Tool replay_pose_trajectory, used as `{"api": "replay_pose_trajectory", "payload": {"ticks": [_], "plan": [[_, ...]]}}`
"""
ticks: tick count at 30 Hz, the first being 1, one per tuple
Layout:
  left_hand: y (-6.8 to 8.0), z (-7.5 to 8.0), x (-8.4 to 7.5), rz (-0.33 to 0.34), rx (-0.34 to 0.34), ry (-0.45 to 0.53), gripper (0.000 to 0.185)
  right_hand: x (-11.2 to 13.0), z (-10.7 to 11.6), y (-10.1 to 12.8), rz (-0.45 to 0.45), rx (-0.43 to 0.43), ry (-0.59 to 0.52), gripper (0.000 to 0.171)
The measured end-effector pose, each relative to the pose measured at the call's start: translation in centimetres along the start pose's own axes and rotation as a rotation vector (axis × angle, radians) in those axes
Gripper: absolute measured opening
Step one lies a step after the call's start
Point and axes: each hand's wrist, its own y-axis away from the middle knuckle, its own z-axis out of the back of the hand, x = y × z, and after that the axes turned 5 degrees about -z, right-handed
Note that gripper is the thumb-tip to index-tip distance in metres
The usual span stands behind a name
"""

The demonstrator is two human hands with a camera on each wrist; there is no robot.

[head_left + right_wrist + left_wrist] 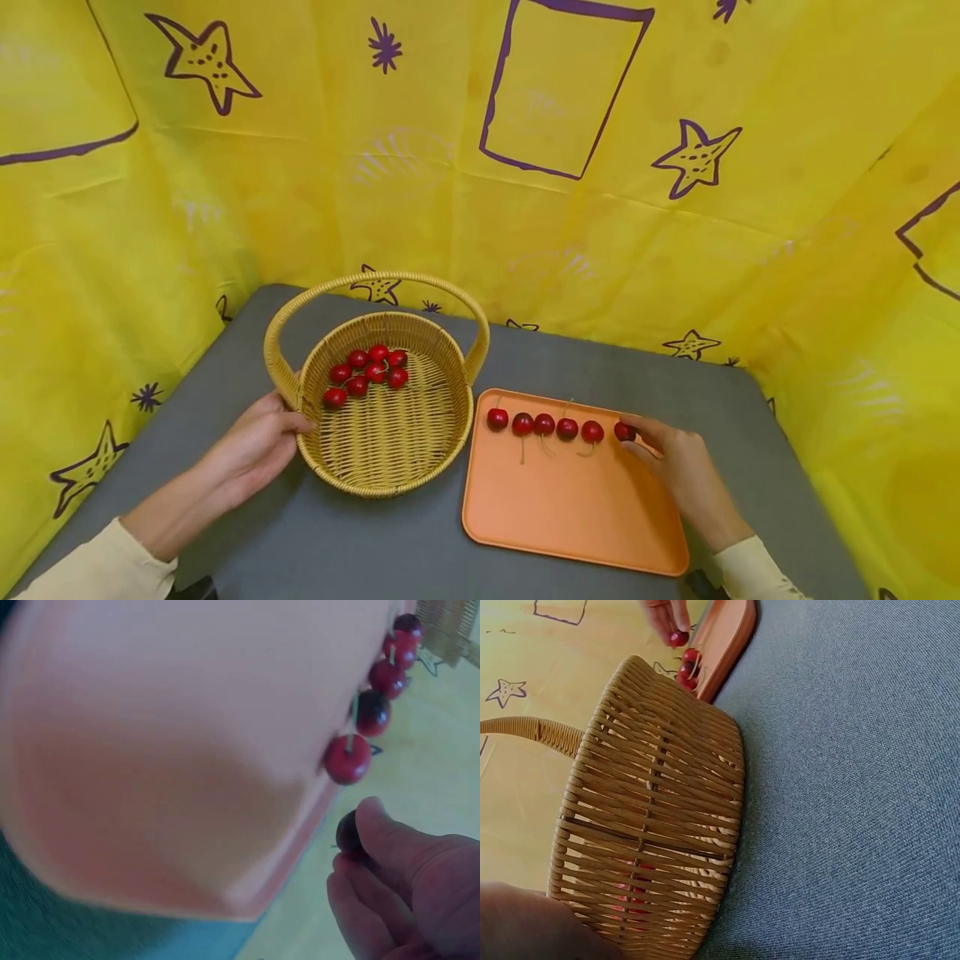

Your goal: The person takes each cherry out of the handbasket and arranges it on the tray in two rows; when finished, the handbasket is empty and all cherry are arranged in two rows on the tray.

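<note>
My left hand [255, 454] holds the left side of a round wicker basket [390, 442] where the tall handle meets the rim. Inside the basket, several red cherries [357, 386] lie grouped toward the back left. To the right, an orange tray [570, 508] carries a row of several cherries [567, 429] with stems along its far edge. Over the tray's far right corner, my right hand [686, 471] pinches one dark red cherry [349, 832] between thumb and fingers. The right wrist view shows this cherry apart from the row's end, partly hidden by the thumb.
The basket and tray stand close side by side on a grey cloth-covered table [352, 550]. Yellow fabric [450, 217] with purple star drawings hangs behind and at both sides. The basket's handle [382, 277] arches upward.
</note>
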Motion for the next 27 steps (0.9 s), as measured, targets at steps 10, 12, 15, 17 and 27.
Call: {"api": "replay_pose_trajectory", "payload": {"ticks": [10,12,15,17,27], "plan": [[-0.3,-0.1,-0.1,0.003,-0.007,-0.010,0.091,-0.4,-1.0,-0.2,0.045,0.001,0.061,0.035],[-0.2,0.0,-0.1,0.010,-0.006,-0.015,0.090,-0.4,-1.3,-0.4,0.058,-0.004,0.073,0.035],[-0.3,0.2,-0.1,0.011,0.008,-0.014,0.090,-0.2,-1.5,-0.4,0.059,-0.013,0.093,0.037],[-0.2,0.3,-0.1,0.010,0.019,-0.015,0.090,0.0,-1.5,-0.4,0.049,-0.004,0.108,0.037],[0.1,0.4,-0.3,0.016,0.025,-0.022,0.090,0.9,-1.7,-0.1,0.057,-0.023,0.156,0.035]]}}
